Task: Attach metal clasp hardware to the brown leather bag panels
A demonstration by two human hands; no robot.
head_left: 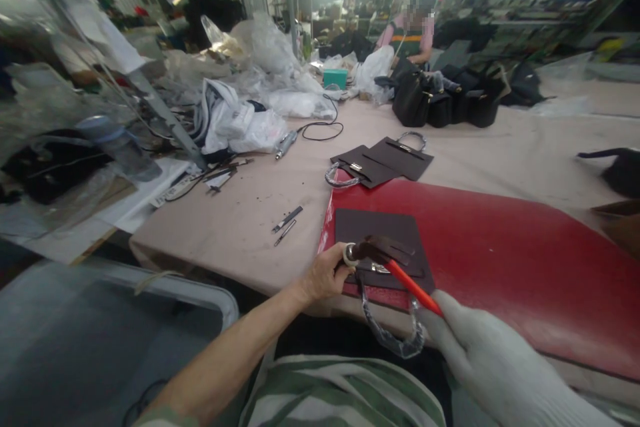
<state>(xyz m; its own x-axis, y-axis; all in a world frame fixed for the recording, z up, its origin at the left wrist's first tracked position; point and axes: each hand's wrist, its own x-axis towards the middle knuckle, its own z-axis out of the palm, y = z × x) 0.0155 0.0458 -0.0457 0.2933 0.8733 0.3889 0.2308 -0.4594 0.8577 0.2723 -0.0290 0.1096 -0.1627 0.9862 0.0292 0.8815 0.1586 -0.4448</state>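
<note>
- At far left, the rim of a grey bin (227,301) stands beside the corner of the cloth-covered table (220,213).
- White plastic wrapping (240,123) lies bunched on the table, with a corded tool (287,145) just to its right.
- A dark flat tool (289,219) and a thin pen-like tool (285,232) lie side by side on the bare cloth.
- The bare left hand (326,275) is at the left edge of a dark panel (397,230), its fingers bent inward by a pale ring (350,254) — whether they grip it, I cannot tell.
- The panel lies flat on the red sheet (525,267), bearing a shiny metal fitting (380,268); its plastic-wrapped loop (393,341) hangs toward the person.
- A hammer (407,281) slants over the panel, dark head by the left hand; whether it touches the panel is unclear.
- Beyond, two more panels (374,172) overlap, each with a wrapped loop.
- The gloved right hand (473,333) closes its fingers around the hammer's red shaft.
- Farther back, black bags (445,100) stand clustered — a co-worker in pink sleeves (407,47) is behind them.
</note>
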